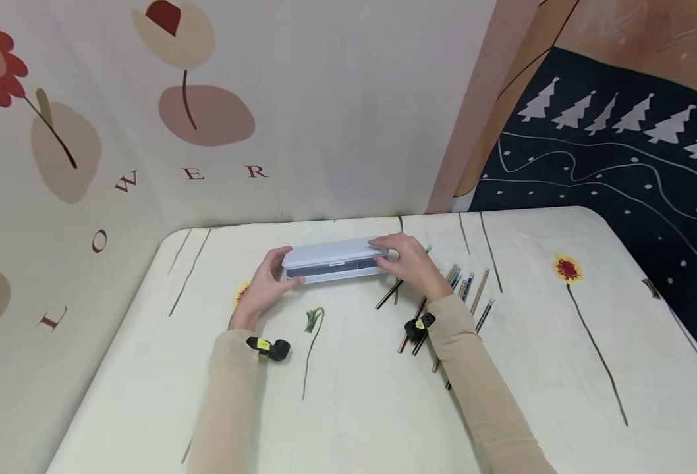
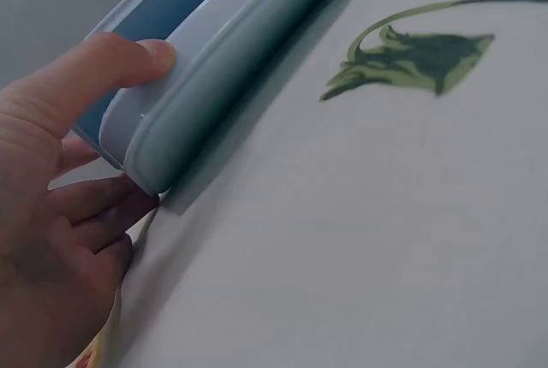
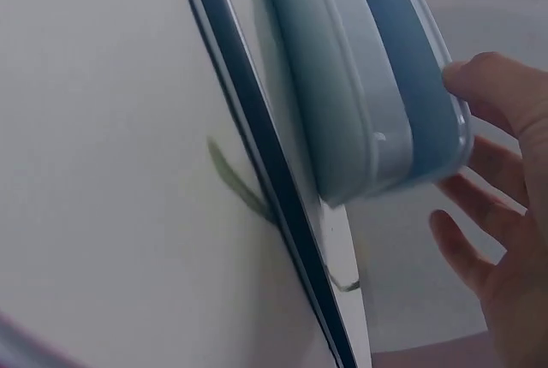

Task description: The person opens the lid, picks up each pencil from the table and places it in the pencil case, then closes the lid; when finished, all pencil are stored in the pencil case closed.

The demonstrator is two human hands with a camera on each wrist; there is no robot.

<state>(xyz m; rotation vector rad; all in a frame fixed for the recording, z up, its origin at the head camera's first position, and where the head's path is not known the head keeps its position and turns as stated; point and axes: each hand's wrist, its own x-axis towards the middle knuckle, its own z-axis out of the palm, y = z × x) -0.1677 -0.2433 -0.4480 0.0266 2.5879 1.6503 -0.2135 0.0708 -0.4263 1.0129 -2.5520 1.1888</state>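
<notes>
A pale pencil case (image 1: 332,253) is held level between both hands near the far side of the table, with a dark blue band showing between its white lid and its base. My left hand (image 1: 263,284) grips the left end, the thumb (image 2: 141,58) on the case's front side and the other fingers behind and below. At the other end, my right hand (image 1: 414,262) holds the lid's corner, with the thumb (image 3: 484,77) pressed on the lid's edge. Just beside that end lies a dark pencil (image 3: 265,154), partly under the right hand in the head view.
Several pencils (image 1: 479,293) lie loosely spread on the white cloth around and under my right forearm. The flower-printed cloth (image 1: 354,395) covers the table. A pale flowered curtain (image 1: 325,118) rises behind the far edge, and a dark tree-patterned cloth (image 1: 597,178) hangs at the right.
</notes>
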